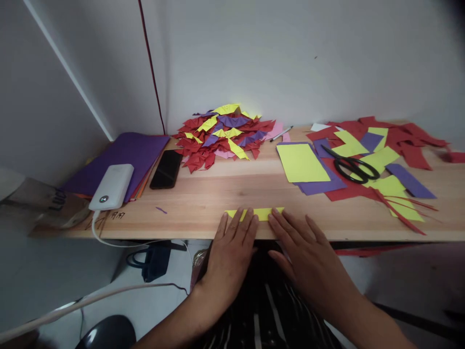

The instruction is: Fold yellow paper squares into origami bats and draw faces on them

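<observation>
A narrow strip of folded yellow paper lies flat along the table's front edge. My left hand presses its left part with outstretched fingers. On its right end rest the fingertips of my right hand, the fingers straight and the thumb held apart. Neither hand grips the paper; both lie over it palm down. Beyond them, at the back, is a pile of folded red, yellow and purple paper pieces. To the right sits a stack of yellow and purple paper sheets.
Black-handled scissors lie among paper scraps on the right. A pen is near the wall. At left are a phone, purple sheets and a white power bank, its cable hanging over the table edge.
</observation>
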The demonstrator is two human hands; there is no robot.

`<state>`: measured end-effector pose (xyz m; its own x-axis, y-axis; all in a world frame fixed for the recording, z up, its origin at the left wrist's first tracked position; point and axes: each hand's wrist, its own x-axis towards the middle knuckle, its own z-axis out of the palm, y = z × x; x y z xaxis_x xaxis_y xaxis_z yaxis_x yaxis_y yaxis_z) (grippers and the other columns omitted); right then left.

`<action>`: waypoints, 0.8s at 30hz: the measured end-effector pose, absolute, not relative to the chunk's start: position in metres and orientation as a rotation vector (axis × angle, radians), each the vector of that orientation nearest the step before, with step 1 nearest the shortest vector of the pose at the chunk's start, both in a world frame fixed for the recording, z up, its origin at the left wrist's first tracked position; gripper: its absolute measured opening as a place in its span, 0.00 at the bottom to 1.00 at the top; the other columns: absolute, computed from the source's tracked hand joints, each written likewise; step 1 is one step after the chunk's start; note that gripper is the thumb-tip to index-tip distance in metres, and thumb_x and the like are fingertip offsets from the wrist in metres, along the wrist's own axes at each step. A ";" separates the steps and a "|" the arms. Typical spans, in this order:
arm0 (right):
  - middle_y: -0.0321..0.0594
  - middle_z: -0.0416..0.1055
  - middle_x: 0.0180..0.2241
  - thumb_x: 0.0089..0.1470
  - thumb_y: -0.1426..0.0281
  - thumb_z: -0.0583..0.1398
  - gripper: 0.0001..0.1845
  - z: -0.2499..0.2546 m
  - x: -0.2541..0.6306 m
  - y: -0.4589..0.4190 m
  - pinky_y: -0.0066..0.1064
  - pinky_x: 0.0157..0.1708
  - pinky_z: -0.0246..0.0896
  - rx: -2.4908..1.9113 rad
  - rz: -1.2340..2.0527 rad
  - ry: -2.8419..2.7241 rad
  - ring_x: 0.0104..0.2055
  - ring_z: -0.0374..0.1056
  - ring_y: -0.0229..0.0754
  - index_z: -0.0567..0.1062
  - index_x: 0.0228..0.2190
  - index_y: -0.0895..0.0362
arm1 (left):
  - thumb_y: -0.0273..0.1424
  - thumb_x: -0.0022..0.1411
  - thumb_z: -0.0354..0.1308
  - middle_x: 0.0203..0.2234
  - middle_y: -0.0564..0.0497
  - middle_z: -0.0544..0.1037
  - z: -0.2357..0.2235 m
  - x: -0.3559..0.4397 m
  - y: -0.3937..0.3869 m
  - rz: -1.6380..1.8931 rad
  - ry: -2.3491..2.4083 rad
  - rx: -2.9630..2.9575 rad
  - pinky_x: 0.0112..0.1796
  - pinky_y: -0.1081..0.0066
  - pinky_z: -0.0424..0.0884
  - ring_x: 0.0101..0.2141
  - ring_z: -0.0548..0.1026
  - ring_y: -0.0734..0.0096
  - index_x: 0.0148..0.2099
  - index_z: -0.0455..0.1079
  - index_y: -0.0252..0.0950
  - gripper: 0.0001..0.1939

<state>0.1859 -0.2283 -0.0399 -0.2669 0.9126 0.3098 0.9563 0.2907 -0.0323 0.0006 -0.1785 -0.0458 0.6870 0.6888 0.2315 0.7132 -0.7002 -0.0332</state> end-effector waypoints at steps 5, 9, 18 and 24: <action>0.47 0.54 0.64 0.60 0.60 0.52 0.31 -0.027 0.171 -0.222 0.50 0.62 0.42 -1.696 -0.190 -2.275 0.66 0.49 0.51 0.58 0.61 0.62 | 0.31 0.67 0.47 0.66 0.49 0.52 -0.055 -0.004 -0.179 -0.330 -1.144 -2.766 0.62 0.51 0.54 0.65 0.50 0.57 0.67 0.50 0.34 0.28; 0.46 0.56 0.63 0.60 0.63 0.53 0.33 -0.030 0.152 -0.216 0.46 0.63 0.45 -1.570 -0.083 -2.333 0.65 0.51 0.47 0.55 0.62 0.63 | 0.31 0.67 0.47 0.64 0.49 0.59 -0.054 -0.012 -0.184 -0.424 -1.101 -2.810 0.61 0.54 0.57 0.64 0.52 0.60 0.67 0.51 0.34 0.28; 0.44 0.64 0.59 0.62 0.76 0.49 0.22 -0.050 0.160 -0.215 0.45 0.61 0.46 -1.448 -0.167 -2.247 0.61 0.59 0.44 0.65 0.56 0.61 | 0.22 0.63 0.53 0.49 0.49 0.76 -0.067 -0.025 -0.174 -1.108 -0.935 -2.830 0.51 0.59 0.65 0.48 0.69 0.63 0.57 0.66 0.37 0.20; 0.40 0.76 0.45 0.62 0.77 0.52 0.13 -0.033 0.162 -0.201 0.43 0.58 0.46 -1.308 -0.044 -2.194 0.48 0.69 0.42 0.73 0.44 0.57 | 0.20 0.63 0.53 0.35 0.50 0.78 -0.045 -0.017 -0.163 -1.452 -0.915 -2.849 0.44 0.65 0.66 0.40 0.72 0.69 0.45 0.70 0.35 0.10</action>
<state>0.1622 -0.2005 -0.0327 -0.3521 0.7963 0.4918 0.8153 0.5191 -0.2567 -0.0169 -0.1633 -0.0448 0.4718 0.5473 0.6913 0.3872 -0.8330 0.3953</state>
